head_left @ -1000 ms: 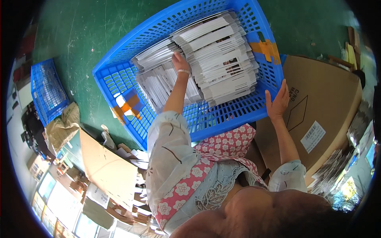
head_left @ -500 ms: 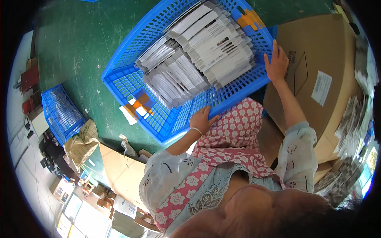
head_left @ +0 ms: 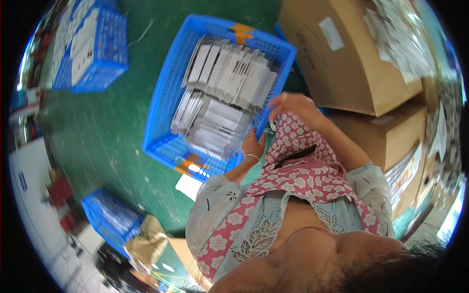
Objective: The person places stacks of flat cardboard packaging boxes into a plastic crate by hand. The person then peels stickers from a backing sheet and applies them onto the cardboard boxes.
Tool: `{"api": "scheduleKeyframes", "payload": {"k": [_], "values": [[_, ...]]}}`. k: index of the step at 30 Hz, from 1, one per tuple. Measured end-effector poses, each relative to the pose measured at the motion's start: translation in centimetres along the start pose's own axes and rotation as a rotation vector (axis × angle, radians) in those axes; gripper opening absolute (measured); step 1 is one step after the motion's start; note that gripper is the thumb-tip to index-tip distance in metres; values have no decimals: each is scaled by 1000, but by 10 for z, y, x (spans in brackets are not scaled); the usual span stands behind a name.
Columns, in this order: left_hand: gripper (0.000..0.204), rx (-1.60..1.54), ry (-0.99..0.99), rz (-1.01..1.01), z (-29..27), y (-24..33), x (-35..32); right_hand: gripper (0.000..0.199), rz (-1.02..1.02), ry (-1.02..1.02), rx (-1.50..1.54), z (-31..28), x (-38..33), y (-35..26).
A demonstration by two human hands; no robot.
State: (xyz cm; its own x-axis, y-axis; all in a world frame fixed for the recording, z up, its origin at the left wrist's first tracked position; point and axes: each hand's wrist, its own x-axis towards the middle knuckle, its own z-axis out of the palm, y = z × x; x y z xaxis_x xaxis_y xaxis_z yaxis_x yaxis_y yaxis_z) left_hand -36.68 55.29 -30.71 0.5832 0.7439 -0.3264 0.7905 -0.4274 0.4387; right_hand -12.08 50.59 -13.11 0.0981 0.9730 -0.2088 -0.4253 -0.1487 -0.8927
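Note:
A blue slatted plastic basket [head_left: 161, 102] lies in front of me at a slant. Inside, flat white and grey printed pieces of paper or card [head_left: 234, 73] stand packed on edge in two rows; their exact kind I cannot make out. My left hand [head_left: 252, 148] holds the basket's near rim, thumb on my side. Beside the rim's right part is my right hand [head_left: 299, 108], slightly blurred, its fingers loosely stretched out and apart; whether they touch the rim is unclear. Orange tape marks [head_left: 242, 34] sit on both short ends of the basket.
Large brown cardboard boxes [head_left: 342, 63] are stacked at the right, with paper piles [head_left: 398, 44] on top. Another filled blue basket [head_left: 100, 49] stands far left on the green floor [head_left: 117, 127]. A smaller blue basket [head_left: 110, 215] and a brown sack [head_left: 149, 239] lie near left.
My view has swung, and the basket appears turned and farther away. My right hand has come off the basket's right corner toward me, while my left hand keeps its place at the near rim.

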Motion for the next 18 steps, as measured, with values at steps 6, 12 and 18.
{"api": "scheduleKeyframes", "payload": {"k": [6, 12, 18], "values": [[50, -229, 71, 389, 18, 45, 22, 19, -131, -488, 168, 6, -61, -43], [80, -1515, 43, 1376, -74, 243, 2, 67, -547, -671, 717, 16, -86, -72], [100, -2603, 26, 1735, -149, 395, -21, 93, -561, -559, 703, 15, -100, -120]]}}
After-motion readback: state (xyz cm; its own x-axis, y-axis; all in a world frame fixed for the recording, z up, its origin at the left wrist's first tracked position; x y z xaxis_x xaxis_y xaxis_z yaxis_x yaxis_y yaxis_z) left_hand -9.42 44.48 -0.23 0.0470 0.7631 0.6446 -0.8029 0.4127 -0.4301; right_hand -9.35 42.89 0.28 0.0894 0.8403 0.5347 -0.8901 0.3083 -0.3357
